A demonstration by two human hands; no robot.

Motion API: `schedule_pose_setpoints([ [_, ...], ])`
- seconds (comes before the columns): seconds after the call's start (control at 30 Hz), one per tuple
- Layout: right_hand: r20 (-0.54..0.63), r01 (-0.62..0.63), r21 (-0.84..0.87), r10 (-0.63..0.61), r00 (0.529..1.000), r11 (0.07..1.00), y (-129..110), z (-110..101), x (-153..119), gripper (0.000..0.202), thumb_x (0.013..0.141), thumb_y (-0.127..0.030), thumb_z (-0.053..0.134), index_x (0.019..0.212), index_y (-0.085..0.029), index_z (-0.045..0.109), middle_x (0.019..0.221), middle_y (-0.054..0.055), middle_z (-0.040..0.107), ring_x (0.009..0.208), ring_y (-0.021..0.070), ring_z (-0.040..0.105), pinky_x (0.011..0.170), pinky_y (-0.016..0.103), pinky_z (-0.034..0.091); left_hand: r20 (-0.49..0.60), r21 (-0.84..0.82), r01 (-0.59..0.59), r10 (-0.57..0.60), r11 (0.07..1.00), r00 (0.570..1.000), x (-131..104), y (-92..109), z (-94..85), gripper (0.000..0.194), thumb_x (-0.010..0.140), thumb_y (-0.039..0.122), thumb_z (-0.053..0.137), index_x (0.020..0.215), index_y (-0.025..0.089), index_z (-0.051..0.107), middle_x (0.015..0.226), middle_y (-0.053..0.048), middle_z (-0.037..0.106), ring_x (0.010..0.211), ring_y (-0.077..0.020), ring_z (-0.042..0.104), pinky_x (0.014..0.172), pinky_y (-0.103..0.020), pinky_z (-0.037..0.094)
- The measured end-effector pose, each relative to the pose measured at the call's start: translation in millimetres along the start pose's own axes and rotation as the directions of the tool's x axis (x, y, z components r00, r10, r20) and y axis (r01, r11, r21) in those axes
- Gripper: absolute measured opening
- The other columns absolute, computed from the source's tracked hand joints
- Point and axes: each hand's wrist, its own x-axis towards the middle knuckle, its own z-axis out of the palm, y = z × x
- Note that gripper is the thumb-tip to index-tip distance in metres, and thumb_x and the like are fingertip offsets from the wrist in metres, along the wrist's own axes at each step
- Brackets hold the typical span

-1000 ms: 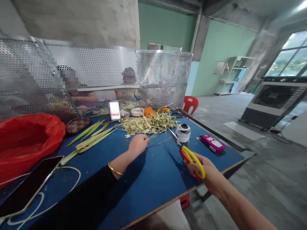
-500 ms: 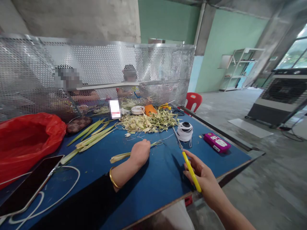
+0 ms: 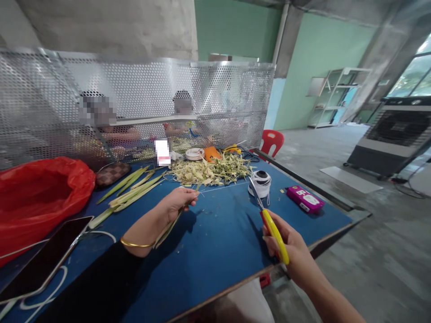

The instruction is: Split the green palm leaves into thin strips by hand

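- One leaf bundle [image 3: 167,231] is pinched in the left hand [image 3: 176,202]
- Right hand [image 3: 293,244] curls around yellow-handled scissors [image 3: 274,231]
- Purple pack [image 3: 305,200] at right: lettering too small to read

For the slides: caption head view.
Left hand gripping plant strips, right hand holding yellow-handled scissors, above a blue table.

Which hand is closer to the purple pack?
Right. The right hand, holding scissors, is on the near side of the purple pack, slightly left; the left hand is much farther left.
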Motion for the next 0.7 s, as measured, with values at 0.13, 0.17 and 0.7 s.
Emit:
schedule_pose_setpoints([
  [0.13,0.005,-0.012,0.007,0.012,1.000,1.000,-2.0,-0.7,0.1,0.073,0.060,-0.029,0.076,0.126,-0.022,0.044,0.077,-0.002,0.054,0.045,0.0050,0.041,0.042,0.020,0.033,0.032,-0.219,0.040,-0.033,0.975,0.999,-8.6,2.4,-14.9,0.017,0.071,0.021,0.066,0.065,0.012,0.053,0.060,0.003,0.049,0.045,-0.0038,0.042,0.034,-0.013,0.024],
  [0.17,0.003,-0.017,0.003,0.017,1.000,1.000,-3.0,-0.7,0.2,0.073,0.060,-0.030,0.076,0.126,-0.022,0.044,0.077,-0.002,0.054,0.044,0.0047,0.040,0.042,0.020,0.032,0.027,-0.261,0.047,-0.041,0.964,0.999,-10.1,2.2,-19.3,0.013,0.073,0.018,0.064,0.067,0.012,0.053,0.062,0.002,0.049,0.045,-0.0034,0.043,0.033,-0.012,0.025],
  [0.7,0.278,-0.252,-0.068,0.261,0.925,0.965,-42.6,-6.8,4.6,0.047,0.070,-0.066,0.057,0.076,-0.020,0.054,0.052,-0.005,0.041,0.043,0.0074,0.032,0.043,0.022,0.032,-0.134,-0.514,0.016,-0.099,0.858,0.986,-53.6,-0.9,-68.2,0.016,0.084,0.005,0.048,0.071,0.009,0.056,0.067,-0.001,0.051,0.043,-0.0011,0.044,0.029,-0.009,0.029],
])
